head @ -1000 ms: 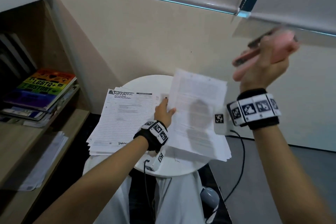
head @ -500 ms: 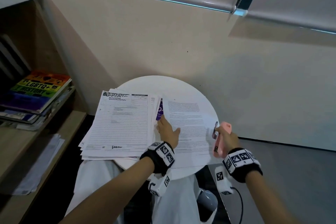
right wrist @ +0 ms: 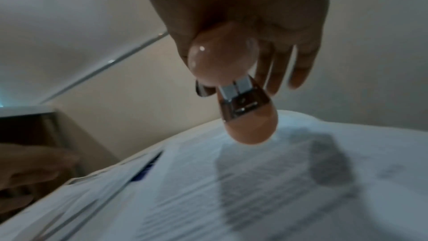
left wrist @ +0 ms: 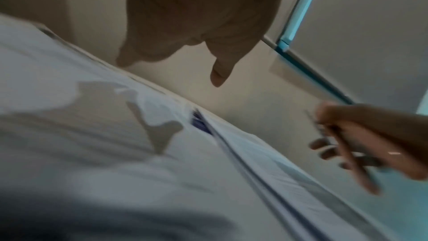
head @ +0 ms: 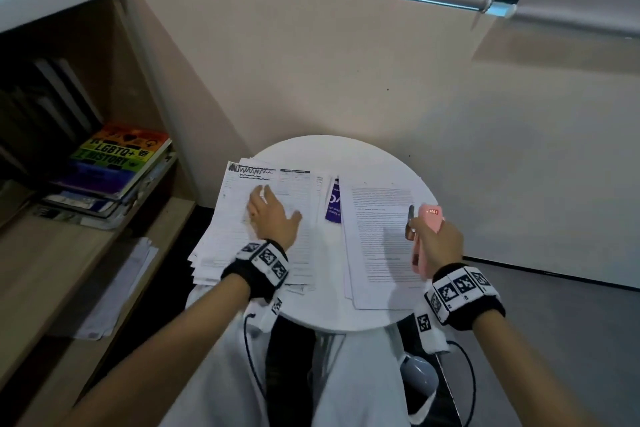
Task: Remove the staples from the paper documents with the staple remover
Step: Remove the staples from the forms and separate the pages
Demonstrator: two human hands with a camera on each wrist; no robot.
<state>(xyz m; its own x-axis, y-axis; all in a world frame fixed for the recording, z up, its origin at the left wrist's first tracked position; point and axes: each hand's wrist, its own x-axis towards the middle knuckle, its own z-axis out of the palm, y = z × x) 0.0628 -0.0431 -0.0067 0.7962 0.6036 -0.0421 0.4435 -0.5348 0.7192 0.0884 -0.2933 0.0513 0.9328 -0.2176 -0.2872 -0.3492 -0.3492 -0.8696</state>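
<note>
Our right hand (head: pixel 437 242) grips the pink staple remover (head: pixel 425 236) above the right edge of the printed document (head: pixel 381 246); its long axis runs toward the wall, metal nose pointing away from us. Our left hand (head: pixel 272 215) lies flat, fingers spread, on the stack (head: pixel 242 229) left of that document. We judge that stack, overhanging the counter (head: pixel 346 149), could slide off if we press carelessly.

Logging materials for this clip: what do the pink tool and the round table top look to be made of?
Staple remover: glossy pink plastic shell, judging by its highlights, with shiny metal parts at the nose. Right hand holds it. Table: smooth white top with a soft sheen, perhaps laminate or painted; unclear which.
</note>
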